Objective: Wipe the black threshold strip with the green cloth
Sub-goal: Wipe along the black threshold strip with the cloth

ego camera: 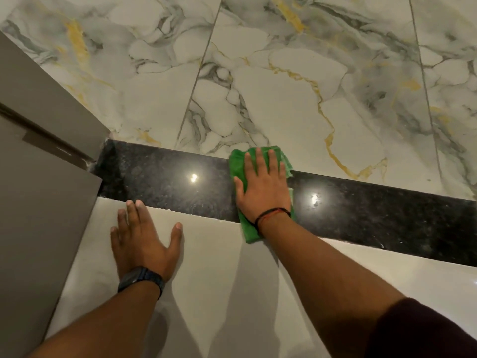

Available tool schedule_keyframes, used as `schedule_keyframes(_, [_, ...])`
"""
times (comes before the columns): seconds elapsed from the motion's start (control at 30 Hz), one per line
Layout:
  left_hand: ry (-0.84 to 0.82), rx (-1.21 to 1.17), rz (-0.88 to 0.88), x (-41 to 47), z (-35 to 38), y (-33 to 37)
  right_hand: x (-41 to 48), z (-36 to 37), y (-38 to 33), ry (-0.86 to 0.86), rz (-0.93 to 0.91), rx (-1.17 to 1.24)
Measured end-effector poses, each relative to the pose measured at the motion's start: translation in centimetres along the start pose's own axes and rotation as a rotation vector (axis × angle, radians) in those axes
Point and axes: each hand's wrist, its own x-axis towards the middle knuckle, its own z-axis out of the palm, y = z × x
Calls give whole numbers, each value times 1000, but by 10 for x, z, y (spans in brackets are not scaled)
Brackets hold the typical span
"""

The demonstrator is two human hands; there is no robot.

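A: Where's the cloth [259, 174]?
B: Flat on the black strip [160, 182], about mid-length, spilling past both edges. Right hand [263, 187] lies palm-down on it, fingers [258, 161] slightly spread and straight, pressing, not clamped; green shows beyond the fingertips and below the wrist.
A: Left hand [142, 239]?
B: Flat on the plain tile [219, 280] just beside the strip, fingers splayed, holding nothing. Watch [140, 280] on that wrist.
A: Any readable text?
B: None legible. Marble floor [284, 73] beyond the strip.
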Motion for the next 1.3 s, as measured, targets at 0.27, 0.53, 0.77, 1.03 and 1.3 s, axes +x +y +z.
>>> schedule_keyframes(0.27, [30, -46, -73, 8, -3, -11, -29, 8, -49, -140, -573, -5])
schedule_keyframes(0.53, [44, -53, -138, 12, -8, -19, -17, 4, -15, -53, -402, 2])
schedule_keyframes(0.77, [47, -71, -155, 14, -5, -20, 16, 10, -88, -35, -204, 32])
schedule_keyframes(1.03, [53, -79, -140, 14, -8, -20, 1, 9, -84, -133, -717, 15])
schedule_keyframes(1.3, [47, -83, -148, 15, -6, -21, 13, 10, -77, -60, -414, 19])
